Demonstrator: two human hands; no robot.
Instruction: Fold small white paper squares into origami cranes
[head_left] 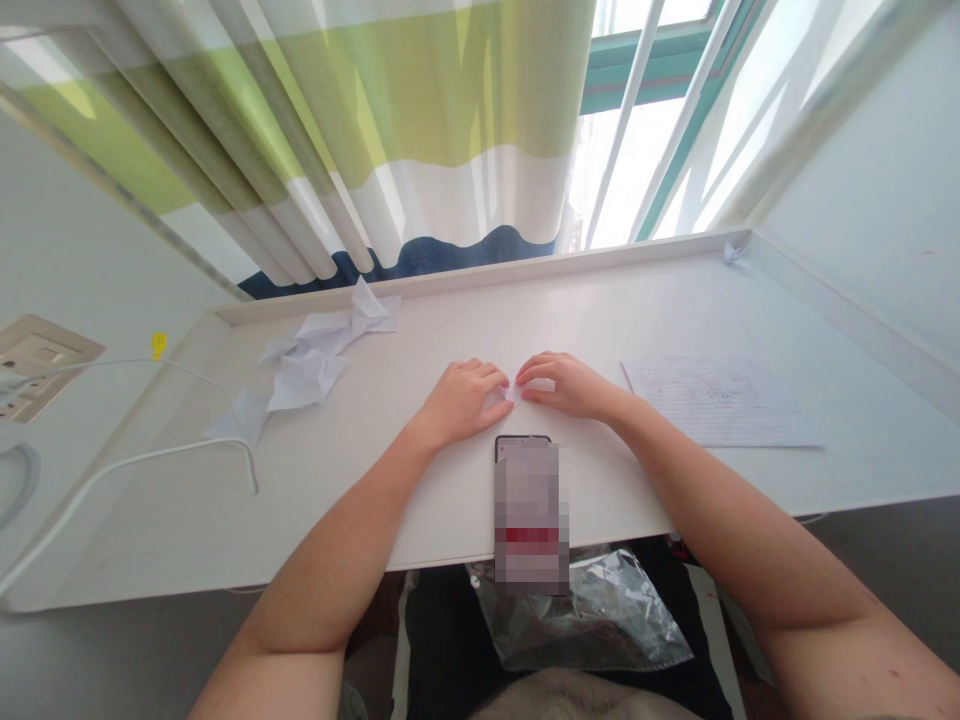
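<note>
Between my two hands, over the middle of the white desk (450,500), is a small piece of white paper (514,393), mostly covered by my fingers. My left hand (466,398) pinches its left side, thumb toward me and fingers curled above. From the right, my right hand (561,384) grips the other side between thumb and fingers. The paper's exact shape is hidden. Just below the hands lies a phone (529,510) with a blurred screen, its lower end reaching past the desk's front edge.
Several folded white papers (307,375) lie at the left back. A lined sheet (720,400) rests at right, and a small crumpled paper (733,254) sits in the far right corner. A white cable (165,452) crosses the left side. Clear plastic (600,620) lies below the desk edge.
</note>
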